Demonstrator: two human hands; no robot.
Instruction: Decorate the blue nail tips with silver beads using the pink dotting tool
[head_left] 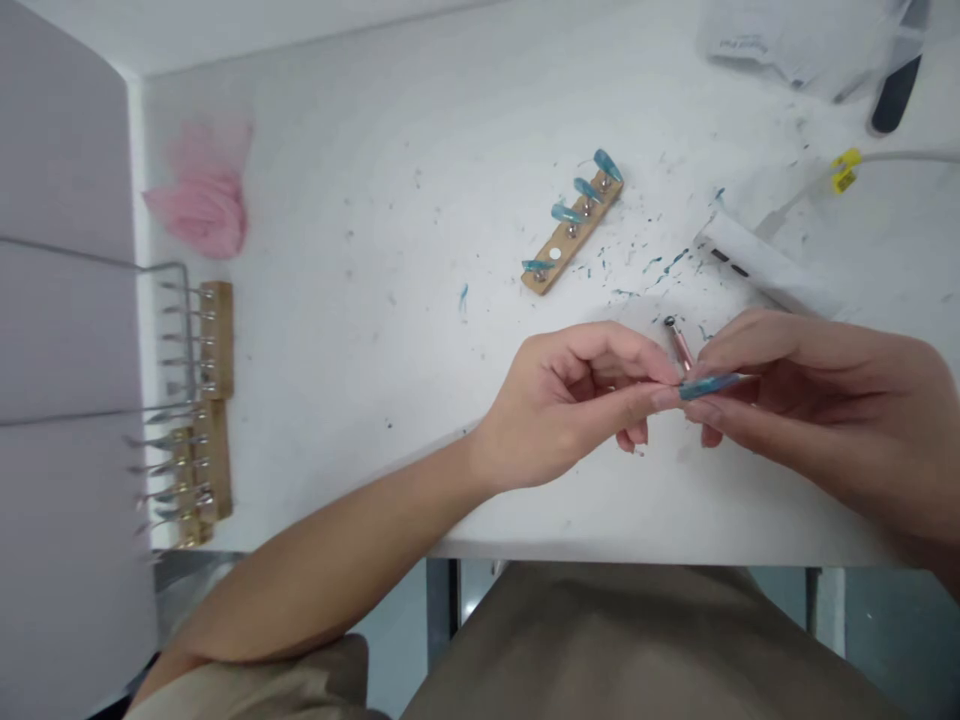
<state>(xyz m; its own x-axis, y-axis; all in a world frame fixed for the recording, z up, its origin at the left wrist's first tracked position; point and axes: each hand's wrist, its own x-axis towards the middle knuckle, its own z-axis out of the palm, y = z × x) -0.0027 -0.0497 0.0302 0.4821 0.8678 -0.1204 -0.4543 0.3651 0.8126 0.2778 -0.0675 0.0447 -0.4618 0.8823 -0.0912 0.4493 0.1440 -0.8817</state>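
Between my two hands is a blue press-on nail (709, 386), long and glossy, held over the near part of the white table. My left hand (581, 405) pinches its left end between thumb and forefinger. From the other side, my right hand (817, 400) grips it with thumb and fingertips. Behind the fingers a pink metallic pen-like tool (680, 343) shows, its lower part hidden by my right hand. Farther back lies a wooden nail stand (555, 253) bearing several blue nails on metal holders, with one white round spot bare.
Blue scraps (667, 265) litter the table right of the stand, near a white device (757, 265) with a cable. A plastic bag (795, 45) and dark file (896, 95) lie at the back right. Pink cloth (206, 205) and more wooden stands (217, 340) line the left side.
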